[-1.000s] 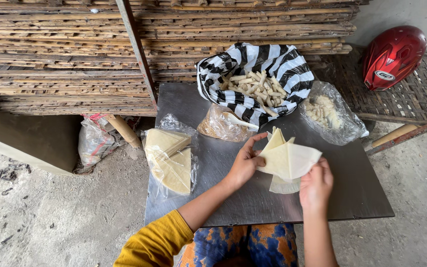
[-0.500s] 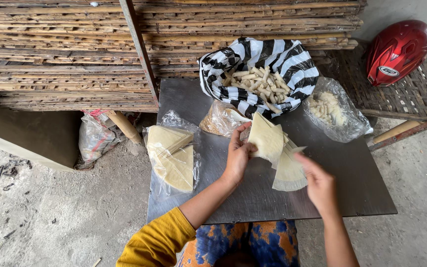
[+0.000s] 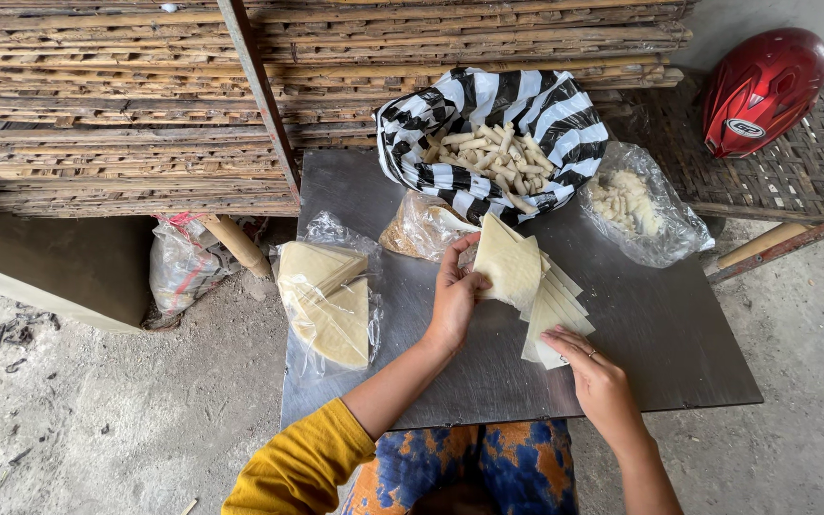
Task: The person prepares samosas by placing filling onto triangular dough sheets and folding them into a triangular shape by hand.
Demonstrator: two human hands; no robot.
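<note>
Pressing down with spread fingers, the right hand [image 3: 600,380] rests on the near end of a small stack of pale wrapper sheets [image 3: 553,319] lying on the dark metal table [image 3: 660,334]. Just beside it, the left hand [image 3: 454,296], on an arm in a yellow sleeve [image 3: 302,461], pinches the edge of the top wrapper sheet [image 3: 507,264] between thumb and fingers and holds it lifted and tilted above the stack. To the left of the left hand, a clear plastic bag of folded wrappers [image 3: 328,303] lies flat on the table's edge. Just beyond the left hand's fingertips sits a crumpled clear bag with brownish filling [image 3: 416,229]. Farther out, a black-and-white striped bag [image 3: 545,114] stands open, full of short pale rolled sticks [image 3: 484,157]. Beyond the right hand and further right, another clear bag [image 3: 646,205] holds whitish pieces. Farthest right, a red helmet [image 3: 760,86] rests on a woven surface, well apart from both hands. Stacked bamboo racks [image 3: 126,105] fill the back.
</note>
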